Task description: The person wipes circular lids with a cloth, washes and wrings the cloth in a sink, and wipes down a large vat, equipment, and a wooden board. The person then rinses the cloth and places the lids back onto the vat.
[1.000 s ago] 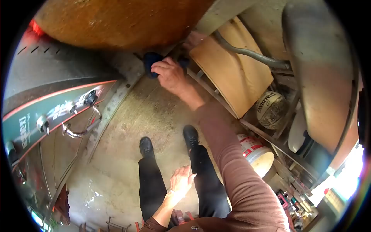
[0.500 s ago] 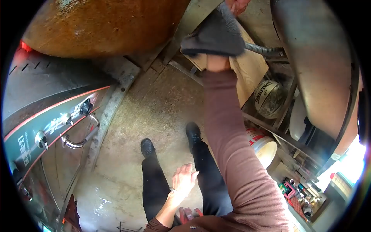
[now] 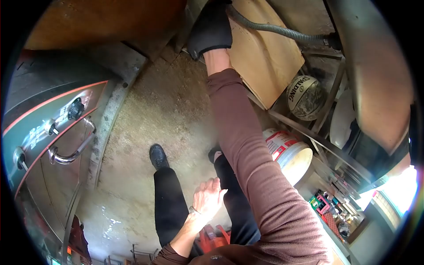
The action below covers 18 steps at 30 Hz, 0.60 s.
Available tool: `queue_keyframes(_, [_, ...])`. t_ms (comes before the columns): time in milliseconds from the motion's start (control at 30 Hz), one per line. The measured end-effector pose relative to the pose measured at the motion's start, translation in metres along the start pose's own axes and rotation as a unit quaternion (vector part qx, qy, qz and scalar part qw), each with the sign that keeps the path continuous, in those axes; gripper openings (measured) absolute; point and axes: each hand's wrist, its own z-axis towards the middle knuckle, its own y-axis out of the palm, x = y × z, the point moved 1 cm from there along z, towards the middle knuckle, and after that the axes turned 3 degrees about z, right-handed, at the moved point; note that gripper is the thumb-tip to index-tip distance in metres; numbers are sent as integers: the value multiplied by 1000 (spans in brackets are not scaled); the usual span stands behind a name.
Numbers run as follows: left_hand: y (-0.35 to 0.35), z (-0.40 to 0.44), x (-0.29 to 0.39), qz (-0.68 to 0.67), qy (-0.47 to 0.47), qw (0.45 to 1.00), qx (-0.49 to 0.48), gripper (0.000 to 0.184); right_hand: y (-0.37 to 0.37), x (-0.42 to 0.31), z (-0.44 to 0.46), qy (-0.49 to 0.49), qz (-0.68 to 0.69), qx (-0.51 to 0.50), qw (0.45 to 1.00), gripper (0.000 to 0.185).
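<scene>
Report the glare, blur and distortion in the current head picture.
Head view: black fisheye border, edges bowed; glare whites out part of the lower right; metal handle gleams; left hand brightly lit; top-left brown surface blurred; lettering on the basketball legible.

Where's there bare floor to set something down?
Floor lies bare between the grey strip at left and the left shoe, and ahead of that shoe toward the right sleeve. It's crowded up by the black mitt, near the wooden board, and at right, with bucket and Spalding ball.

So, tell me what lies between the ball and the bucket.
A metal bar runs between the ball and the bucket in the head view.
</scene>
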Motion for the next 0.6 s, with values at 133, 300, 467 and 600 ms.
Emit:
queue_keyframes(133, [-13, 10, 1, 5, -2, 1000, 25, 39, -23, 23, -50, -32, 34, -56, 997, 35])
queue_keyframes(300, [-23, 11, -2, -28, -3, 998, 62, 41, -120, 88, -122, 81, 60, -75, 992, 36])
queue_keyframes(467, [-40, 11, 13, -26, 14, 999, 29, 46, -239, 127, -147, 223, 108, 85, 965, 37])
queue_keyframes(600, [-44, 6, 18, -26, 29, 999, -13, 48, -274, 114, -80, -26, -42, 61, 997, 38])
